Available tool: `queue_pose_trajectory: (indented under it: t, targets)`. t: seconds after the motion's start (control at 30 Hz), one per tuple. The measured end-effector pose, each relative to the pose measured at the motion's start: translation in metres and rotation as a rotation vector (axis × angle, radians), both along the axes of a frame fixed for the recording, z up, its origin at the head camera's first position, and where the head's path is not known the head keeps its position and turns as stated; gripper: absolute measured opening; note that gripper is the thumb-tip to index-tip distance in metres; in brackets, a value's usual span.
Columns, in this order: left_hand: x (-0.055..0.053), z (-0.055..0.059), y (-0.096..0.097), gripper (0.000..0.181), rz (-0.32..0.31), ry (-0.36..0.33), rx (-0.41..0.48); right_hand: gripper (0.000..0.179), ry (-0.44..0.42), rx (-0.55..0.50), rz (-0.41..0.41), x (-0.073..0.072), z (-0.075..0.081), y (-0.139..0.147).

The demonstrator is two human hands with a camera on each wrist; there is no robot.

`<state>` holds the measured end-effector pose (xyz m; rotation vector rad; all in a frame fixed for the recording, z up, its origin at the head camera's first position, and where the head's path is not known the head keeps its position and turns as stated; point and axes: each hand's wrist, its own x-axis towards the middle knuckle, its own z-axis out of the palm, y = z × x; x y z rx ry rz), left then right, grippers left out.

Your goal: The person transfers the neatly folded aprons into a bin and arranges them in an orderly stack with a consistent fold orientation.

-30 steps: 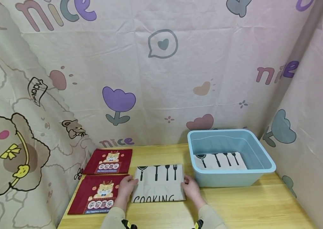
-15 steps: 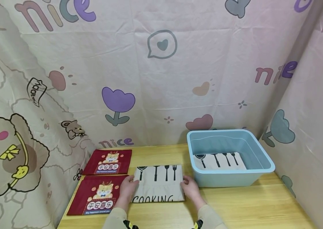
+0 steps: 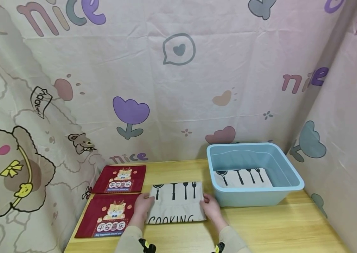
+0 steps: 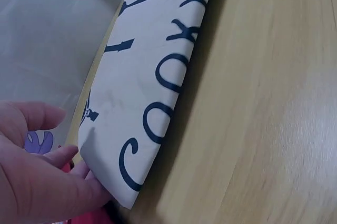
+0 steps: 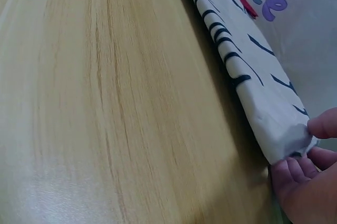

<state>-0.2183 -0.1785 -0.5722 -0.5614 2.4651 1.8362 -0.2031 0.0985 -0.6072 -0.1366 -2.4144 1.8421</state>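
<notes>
Folded cloth (image 3: 176, 205) lettered COOKING — fingers (image 5: 300, 170) of left hand (image 3: 141, 207) and right hand (image 3: 211, 207) grasp its opposite sides — red items (image 3: 102, 214) left, blue bin (image 3: 251, 198) right on counter (image 3: 267, 225)

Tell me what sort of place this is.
Probably a makeshift indoor work corner, though what lies beyond it isn't shown. The signs are a wooden table, cartoon-printed hangings around its back and sides, and a folded cloth with "COOKING" on it.

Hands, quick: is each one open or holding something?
Left hand: open, fingers touching one edge of the folded cloth.
Right hand: closed, pinching the folded cloth's opposite edge.
</notes>
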Motion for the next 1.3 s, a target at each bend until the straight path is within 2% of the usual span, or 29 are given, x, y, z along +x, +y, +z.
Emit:
queue_pose_trajectory:
  t: [0.03,0.13,0.23,0.3,0.47,0.63,0.87,1.1,1.3]
  targets:
    - [0.000,0.000,0.000,0.050,0.000,-0.008,0.022,0.044,0.033,-0.001,0.003,0.000,-0.003,0.001]
    - [0.001,-0.002,0.001,0.052,-0.001,-0.029,0.077,0.046,0.047,0.003,0.014,0.001,-0.006,0.001]
    - [0.002,-0.002,0.000,0.053,-0.003,-0.034,0.121,0.047,0.005,-0.005,0.010,0.001,-0.003,0.000]
    - [0.002,-0.002,0.000,0.053,-0.006,-0.033,0.152,0.047,-0.056,-0.009,0.008,0.002,0.003,-0.001]
    - [0.001,-0.004,-0.002,0.049,-0.018,-0.032,0.223,0.045,-0.103,-0.014,0.013,0.000,0.006,0.001]
    - [0.004,-0.003,-0.007,0.046,-0.050,-0.012,0.281,0.047,-0.135,-0.086,0.020,0.000,0.005,0.001]
    - [0.004,-0.003,-0.014,0.044,-0.055,0.019,0.286,0.048,-0.135,-0.170,0.050,0.002,0.011,0.001]
    - [0.008,0.005,-0.022,0.046,-0.036,0.011,0.271,0.044,-0.116,-0.236,0.112,0.004,0.020,-0.002]
    - [0.007,0.012,-0.030,0.048,-0.035,0.021,0.259,0.044,-0.101,-0.276,0.118,0.005,0.030,-0.007]
